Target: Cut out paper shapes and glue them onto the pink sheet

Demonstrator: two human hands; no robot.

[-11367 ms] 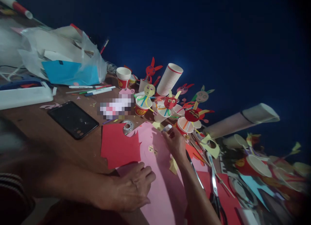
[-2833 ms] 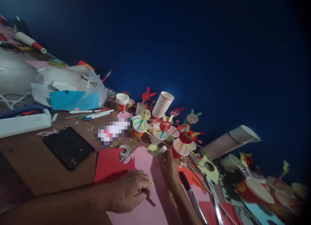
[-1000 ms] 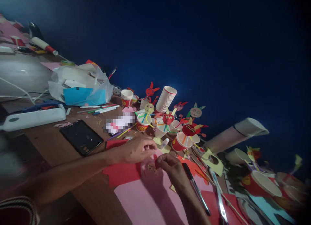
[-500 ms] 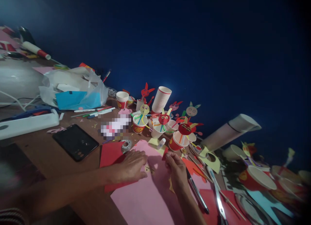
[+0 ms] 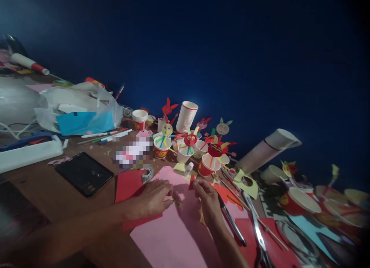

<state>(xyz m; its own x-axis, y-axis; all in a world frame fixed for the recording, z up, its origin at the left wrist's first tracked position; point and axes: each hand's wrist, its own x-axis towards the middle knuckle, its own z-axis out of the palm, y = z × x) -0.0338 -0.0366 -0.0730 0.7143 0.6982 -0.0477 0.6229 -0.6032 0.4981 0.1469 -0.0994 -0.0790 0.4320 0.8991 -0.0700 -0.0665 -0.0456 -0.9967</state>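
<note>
My left hand [image 5: 156,198] rests palm down on a large pink paper sheet [image 5: 170,241], thumb apart from the fingers. Right by its fingertips lies a small yellowish paper piece [image 5: 177,201] with dark drawn marks, partly hidden. A small red paper piece [image 5: 192,182] is pinched between the thumb and fingers of my right hand [image 5: 207,196], over the right part of the sheet. Beyond the hands stands a white glue stick [image 5: 189,168]. A red paper sheet [image 5: 127,185] sticks out from under my left wrist, with a tape roll [image 5: 148,173] at its far edge.
Paper cups with paper animal figures [image 5: 190,140] stand behind, near a cup stack [image 5: 186,117]. Scissors [image 5: 256,227] and a pen [image 5: 232,221] lie at the right. Leftward are a black phone [image 5: 84,174], a white power strip [image 5: 31,154] and a plastic bag [image 5: 106,106].
The view has shifted slightly, so things sit a little further left. My right hand still pinches the red piece, and my left hand stays on the pink sheet.
</note>
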